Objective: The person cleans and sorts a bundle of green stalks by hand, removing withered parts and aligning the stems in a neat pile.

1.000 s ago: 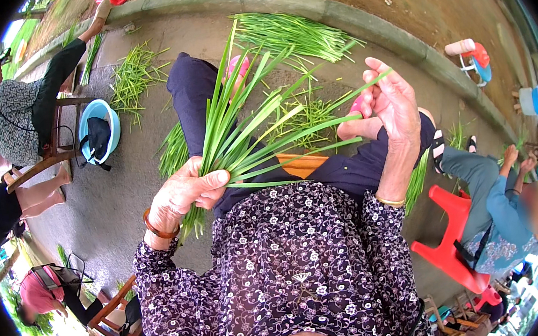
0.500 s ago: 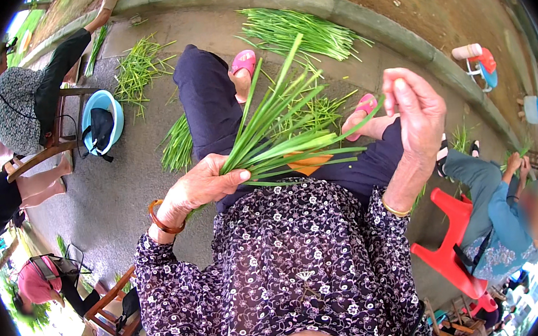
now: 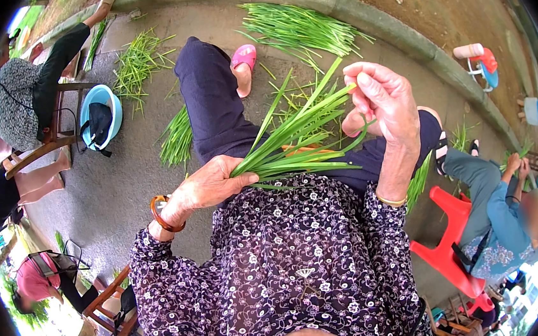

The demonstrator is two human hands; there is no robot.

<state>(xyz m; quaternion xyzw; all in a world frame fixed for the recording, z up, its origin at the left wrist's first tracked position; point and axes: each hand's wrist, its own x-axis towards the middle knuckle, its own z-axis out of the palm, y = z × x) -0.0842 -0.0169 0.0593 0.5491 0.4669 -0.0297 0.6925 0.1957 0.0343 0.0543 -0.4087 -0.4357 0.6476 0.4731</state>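
My left hand (image 3: pixel 219 180) is wrapped round a bunch of long, flat green leaves (image 3: pixel 295 143), which fan up and right above my dark trousers and floral top. My right hand (image 3: pixel 381 97) is raised beside the leaf tips, fingers curled, with thumb and forefinger closed on what looks like a thin leaf tip. Between and beyond my feet, one in a pink sandal (image 3: pixel 244 56), lie scattered trimmings (image 3: pixel 301 95). A neat bundle of leaves (image 3: pixel 175 139) lies left of my leg, and a large pile (image 3: pixel 295 28) lies near the kerb.
A seated person in grey (image 3: pixel 14 104) is at left beside a blue basin (image 3: pixel 86 117) holding a black bag. Another in pink (image 3: pixel 36 284) is lower left. At right sit a red plastic stool (image 3: pixel 448 242) and a person in teal (image 3: pixel 504 218). A concrete kerb (image 3: pixel 397 23) curves behind.
My left hand has shifted right with the bunch, whose tips now sit lower. My right hand swung out rightward, then came back left to the leaf tips.
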